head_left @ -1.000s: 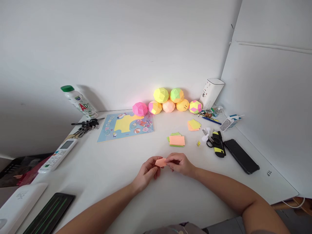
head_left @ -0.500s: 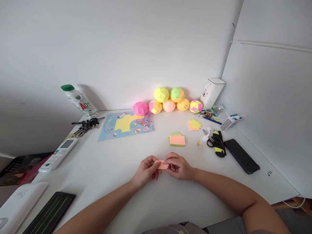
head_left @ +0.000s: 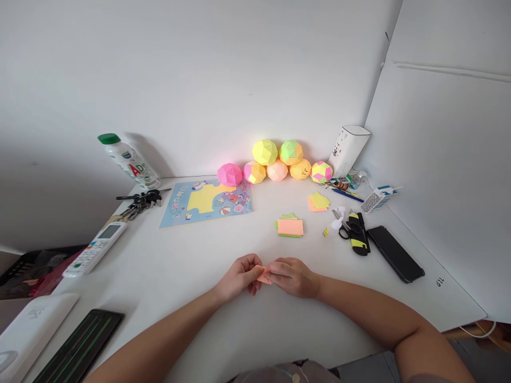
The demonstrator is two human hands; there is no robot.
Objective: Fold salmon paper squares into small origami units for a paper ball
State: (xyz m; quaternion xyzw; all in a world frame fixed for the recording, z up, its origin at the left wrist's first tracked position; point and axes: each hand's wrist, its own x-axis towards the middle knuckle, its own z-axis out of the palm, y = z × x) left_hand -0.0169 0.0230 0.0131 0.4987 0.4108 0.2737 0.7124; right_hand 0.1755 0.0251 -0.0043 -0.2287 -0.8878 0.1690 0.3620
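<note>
My left hand (head_left: 238, 277) and my right hand (head_left: 293, 276) meet low over the white desk (head_left: 179, 271), both pinched on a small folded piece of orange paper (head_left: 263, 277). Only a sliver of the paper shows between the fingertips. Just beyond the hands lies a stack of orange and green paper squares (head_left: 289, 227). A second small pile of yellow and orange folded papers (head_left: 318, 202) sits further back right.
Several paper balls (head_left: 275, 161) line the wall. A picture sheet (head_left: 206, 201), keys (head_left: 139, 203), a bottle (head_left: 128, 161) and a remote (head_left: 95, 248) lie left. Scissors (head_left: 346, 226), a black-and-yellow tool (head_left: 357, 235), a phone (head_left: 395, 254), pens and a small carton (head_left: 379, 198) lie right. A keyboard (head_left: 77, 348) is at the near left.
Both hands have drawn closer together and slightly toward me, and the orange paper shows much less between the fingers than before.
</note>
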